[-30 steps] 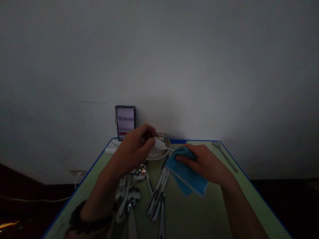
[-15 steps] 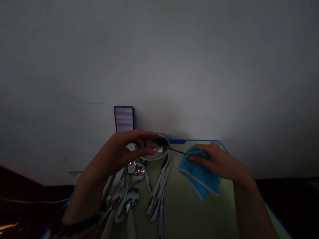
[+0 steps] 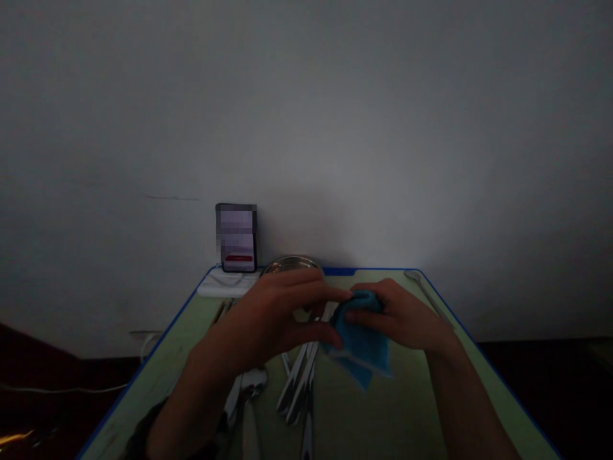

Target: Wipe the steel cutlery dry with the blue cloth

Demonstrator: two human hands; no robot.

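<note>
My right hand [image 3: 397,313] grips a folded blue cloth [image 3: 366,345], whose corners hang down over the table. My left hand [image 3: 292,313] reaches across to the cloth, its index fingertip and thumb at the cloth's left edge. Whatever lies between those fingers is hidden by the hand and the cloth. Beneath and beside the left hand lie several table knives [image 3: 299,386]. A metal spoon [image 3: 253,383] rests nearer to me, left of the knives. Behind the left hand shows the rim of a round metal bowl [image 3: 293,259].
A phone [image 3: 238,239] leans upright against the wall at the back left, by a white flat object [image 3: 225,285]. One spoon [image 3: 426,291] lies alone at the table's far right corner. The green table [image 3: 383,421] has a blue edge.
My left hand has moved right, from the bowl to the cloth. The spoon that ran between both hands no longer shows. The cloth has shifted slightly left, and the spoon at the right has come into view.
</note>
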